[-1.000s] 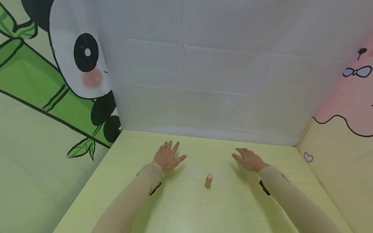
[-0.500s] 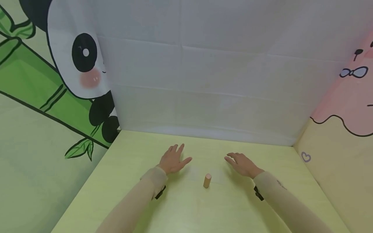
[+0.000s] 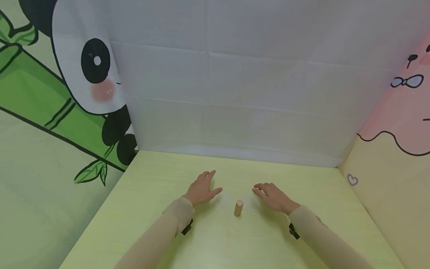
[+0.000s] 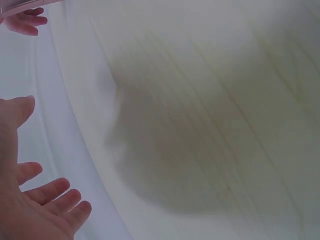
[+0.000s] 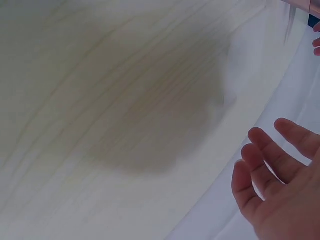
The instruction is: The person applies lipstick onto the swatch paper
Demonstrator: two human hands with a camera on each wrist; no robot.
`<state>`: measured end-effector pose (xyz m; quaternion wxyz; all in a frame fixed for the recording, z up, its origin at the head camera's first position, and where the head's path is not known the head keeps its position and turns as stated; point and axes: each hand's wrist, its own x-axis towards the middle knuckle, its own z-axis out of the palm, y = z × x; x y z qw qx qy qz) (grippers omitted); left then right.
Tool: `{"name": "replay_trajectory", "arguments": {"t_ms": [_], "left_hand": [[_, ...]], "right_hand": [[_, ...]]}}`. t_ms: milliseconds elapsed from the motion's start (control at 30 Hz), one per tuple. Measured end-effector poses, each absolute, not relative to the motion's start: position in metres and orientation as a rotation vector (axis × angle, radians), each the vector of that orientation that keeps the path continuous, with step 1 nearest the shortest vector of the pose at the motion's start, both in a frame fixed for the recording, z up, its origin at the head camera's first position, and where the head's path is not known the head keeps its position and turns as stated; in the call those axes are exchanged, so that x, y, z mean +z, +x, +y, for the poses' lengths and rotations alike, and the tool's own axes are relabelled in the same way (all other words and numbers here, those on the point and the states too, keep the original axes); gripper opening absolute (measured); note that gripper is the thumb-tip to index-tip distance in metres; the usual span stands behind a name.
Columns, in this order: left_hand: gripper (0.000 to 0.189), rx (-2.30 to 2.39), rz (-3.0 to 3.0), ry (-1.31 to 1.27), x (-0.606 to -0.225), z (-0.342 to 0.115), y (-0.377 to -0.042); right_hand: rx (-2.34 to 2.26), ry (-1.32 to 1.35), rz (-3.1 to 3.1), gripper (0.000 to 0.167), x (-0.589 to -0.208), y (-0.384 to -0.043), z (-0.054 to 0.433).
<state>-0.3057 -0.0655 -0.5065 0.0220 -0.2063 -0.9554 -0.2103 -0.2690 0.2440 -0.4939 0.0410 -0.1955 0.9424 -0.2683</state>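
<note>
A small wooden cylinder [image 3: 238,208] stands upright on the pale yellow table, between the two hands and a little nearer the viewer. Left of it hovers my left hand [image 3: 202,188], thumb spread from the fingers and nothing held; the left wrist view shows the same hand [image 4: 37,205] with loosely bent fingers. On the other side, my right hand [image 3: 273,196] hangs above the table with its fingers pointing inward. Its fingers are gently bent and grip nothing in the right wrist view, where the hand [image 5: 285,185] is at lower right. Neither hand touches the cylinder.
Two faint whitish squares [image 3: 250,203] lie flat on the table [image 3: 231,246] just behind the cylinder. A white cloth wall [image 3: 235,112] closes off the back. Painted panels stand at the left [image 3: 43,194] and right [image 3: 396,194].
Both hands have come inward, closer to the cylinder and slightly toward the viewer. The cylinder stays standing in its place on the table.
</note>
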Motion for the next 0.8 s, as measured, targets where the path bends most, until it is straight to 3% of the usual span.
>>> {"name": "replay_trajectory", "arguments": {"t_ms": [433, 667, 800], "left_hand": [[0.059, -0.975, -2.861, -0.621, -0.505, -0.058, -0.296], [0.054, -1.061, -2.825, -0.647, -0.501, -0.054, -0.291], [0.050, -1.109, -2.800, -0.676, -0.501, -0.052, -0.290]], "right_hand": [[-0.890, -0.650, 2.878, 0.058, -0.496, -0.255, 0.236], [-0.989, -0.745, 2.746, 0.042, -0.490, -0.248, 0.231], [-0.993, -0.777, 2.707, 0.043, -0.485, -0.247, 0.224]]}}
